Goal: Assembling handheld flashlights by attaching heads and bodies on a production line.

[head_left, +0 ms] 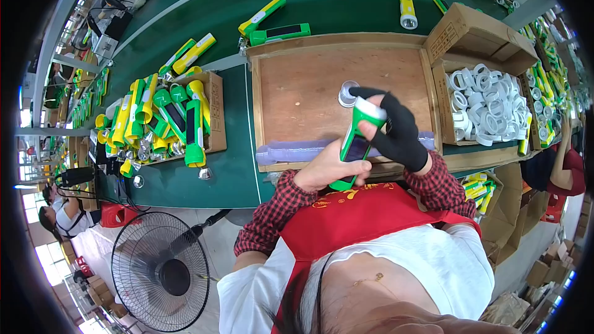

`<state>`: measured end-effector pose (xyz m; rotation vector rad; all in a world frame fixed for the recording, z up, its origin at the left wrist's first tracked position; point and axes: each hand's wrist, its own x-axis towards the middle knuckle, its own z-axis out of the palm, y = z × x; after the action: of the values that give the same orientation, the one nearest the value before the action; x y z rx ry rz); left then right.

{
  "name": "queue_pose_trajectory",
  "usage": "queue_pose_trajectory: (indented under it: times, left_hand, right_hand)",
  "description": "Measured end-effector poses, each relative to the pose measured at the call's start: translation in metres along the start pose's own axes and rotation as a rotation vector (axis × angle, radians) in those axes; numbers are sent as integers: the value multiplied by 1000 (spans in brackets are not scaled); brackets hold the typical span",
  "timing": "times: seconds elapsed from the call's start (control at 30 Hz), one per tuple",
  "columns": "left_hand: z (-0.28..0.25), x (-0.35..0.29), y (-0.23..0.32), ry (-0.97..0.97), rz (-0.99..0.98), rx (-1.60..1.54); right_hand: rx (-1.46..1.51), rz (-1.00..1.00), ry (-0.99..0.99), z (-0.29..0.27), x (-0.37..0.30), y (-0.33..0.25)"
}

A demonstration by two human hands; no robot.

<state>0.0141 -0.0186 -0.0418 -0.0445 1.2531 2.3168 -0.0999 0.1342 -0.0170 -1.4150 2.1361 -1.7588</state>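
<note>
A green flashlight [356,148] with a dark panel on its side is tilted over the front edge of the wooden tray. My bare left hand [326,166] is wrapped round its lower body. At the upper end sits a white ring [370,109]. My right hand [399,133], in a black glove that leaves the thumb tip bare, closes round this white end. Beside the gloved fingers, a clear lens cup [348,94] rests on the wooden tray [297,86]. Along the tray's near edge lies a purple padded roll [291,152], just under my hands.
Left stands a carton [216,111] heaped with green and yellow flashlights. To the right, an open carton [440,96] holds many white rings. Several flashlights lie on the green bench beyond, including a yellow one [406,9]. A fan [162,272] stands at lower left; other people work nearby.
</note>
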Motion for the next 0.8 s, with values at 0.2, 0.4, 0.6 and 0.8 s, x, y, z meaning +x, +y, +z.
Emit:
queue_pose_trajectory:
  times: [0.2,0.4,0.6,0.8]
  left_hand:
    - [5,1,0,-235,-56,-407]
    - [-11,9,4,509,355,1087]
    - [1,3,38,-127,-160,173]
    - [-18,26,26,541,190,1324]
  right_hand:
    - [288,-8,14,2,7,-4]
    - [14,192,-61,-4,16,-9]
    - [160,11,-157,-20,27,-10]
    - [-229,360,31,5,18,21]
